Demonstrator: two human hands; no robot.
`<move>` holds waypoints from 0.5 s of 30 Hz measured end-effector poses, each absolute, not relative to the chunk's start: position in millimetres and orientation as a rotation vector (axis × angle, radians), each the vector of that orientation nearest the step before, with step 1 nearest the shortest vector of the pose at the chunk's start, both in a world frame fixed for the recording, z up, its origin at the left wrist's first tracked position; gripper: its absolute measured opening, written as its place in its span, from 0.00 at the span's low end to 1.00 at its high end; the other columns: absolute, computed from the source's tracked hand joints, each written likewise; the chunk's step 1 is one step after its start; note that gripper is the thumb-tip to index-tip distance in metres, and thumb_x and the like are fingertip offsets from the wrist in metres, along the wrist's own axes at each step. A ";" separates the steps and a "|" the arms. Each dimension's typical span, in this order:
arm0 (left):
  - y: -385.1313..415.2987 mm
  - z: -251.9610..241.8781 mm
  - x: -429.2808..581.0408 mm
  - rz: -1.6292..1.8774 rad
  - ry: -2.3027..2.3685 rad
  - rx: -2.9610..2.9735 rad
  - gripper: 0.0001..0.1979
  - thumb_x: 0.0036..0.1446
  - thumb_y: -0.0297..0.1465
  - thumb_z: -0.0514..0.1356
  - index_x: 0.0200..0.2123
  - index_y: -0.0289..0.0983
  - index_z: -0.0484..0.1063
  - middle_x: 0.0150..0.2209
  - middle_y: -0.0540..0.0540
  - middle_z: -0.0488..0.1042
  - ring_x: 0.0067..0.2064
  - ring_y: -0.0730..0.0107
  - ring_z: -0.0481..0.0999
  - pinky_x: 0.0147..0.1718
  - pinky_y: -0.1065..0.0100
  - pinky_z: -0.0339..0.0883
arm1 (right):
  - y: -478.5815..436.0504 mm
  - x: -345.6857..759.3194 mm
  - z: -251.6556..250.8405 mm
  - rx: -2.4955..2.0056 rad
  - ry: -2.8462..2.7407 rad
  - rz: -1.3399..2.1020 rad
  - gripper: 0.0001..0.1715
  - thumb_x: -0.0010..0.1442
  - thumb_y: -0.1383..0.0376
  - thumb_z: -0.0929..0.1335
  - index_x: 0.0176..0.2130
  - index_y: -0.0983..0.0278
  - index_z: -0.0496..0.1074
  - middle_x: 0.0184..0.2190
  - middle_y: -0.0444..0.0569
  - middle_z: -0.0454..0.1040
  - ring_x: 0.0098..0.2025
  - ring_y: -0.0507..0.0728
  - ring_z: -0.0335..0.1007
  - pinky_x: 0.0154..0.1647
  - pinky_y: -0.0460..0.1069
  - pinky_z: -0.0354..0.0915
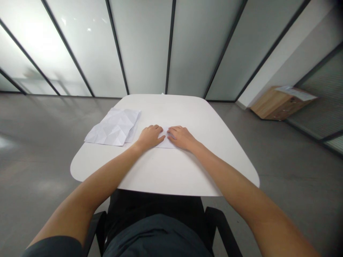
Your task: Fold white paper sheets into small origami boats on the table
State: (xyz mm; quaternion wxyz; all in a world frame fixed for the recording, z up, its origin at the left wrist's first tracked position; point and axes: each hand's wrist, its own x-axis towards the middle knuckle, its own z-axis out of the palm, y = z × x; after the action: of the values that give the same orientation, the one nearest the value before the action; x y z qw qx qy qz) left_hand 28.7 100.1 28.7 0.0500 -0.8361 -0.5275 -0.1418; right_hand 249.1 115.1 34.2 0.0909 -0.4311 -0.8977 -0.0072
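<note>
The left hand (150,137) and right hand (180,138) lie palm-down, ungripping, on a folded white paper strip (166,142) atop a rounded white table (187,171), with a creased white paper sheet (112,127) at nine o'clock.

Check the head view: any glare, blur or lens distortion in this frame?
In the head view, glare washes the frosted glass wall at upper left; wide-angle distortion splays its dark frames; the left hand, right hand and creased paper on the white table look fairly sharp, with only faint shadows.
</note>
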 end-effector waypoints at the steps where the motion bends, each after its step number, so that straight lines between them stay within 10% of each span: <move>1: 99.9 28.5 27.8 -0.423 -1.591 -2.558 0.19 0.70 0.45 0.58 0.56 0.41 0.75 0.54 0.41 0.78 0.55 0.55 0.77 0.54 0.58 0.70 | 114.1 248.1 34.5 -1.264 -2.670 -0.033 0.26 0.76 0.56 0.62 0.65 0.62 0.73 0.67 0.57 0.72 0.67 0.67 0.67 0.65 0.64 0.64; 15: 109.9 15.9 -4.4 -0.303 -1.556 -2.751 0.45 0.68 0.62 0.49 0.76 0.40 0.55 0.76 0.39 0.57 0.77 0.50 0.56 0.74 0.51 0.44 | 133.8 276.7 27.5 -1.451 -2.805 0.138 0.42 0.73 0.37 0.54 0.78 0.47 0.51 0.79 0.45 0.48 0.79 0.75 0.40 0.75 0.79 0.37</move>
State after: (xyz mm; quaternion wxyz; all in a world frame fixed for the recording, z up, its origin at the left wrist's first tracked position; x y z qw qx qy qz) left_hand -4.4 109.9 15.9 -0.0167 -0.8664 -0.4899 -0.0953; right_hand 276.7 133.8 27.5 -0.0100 -0.4591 -0.8873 0.0437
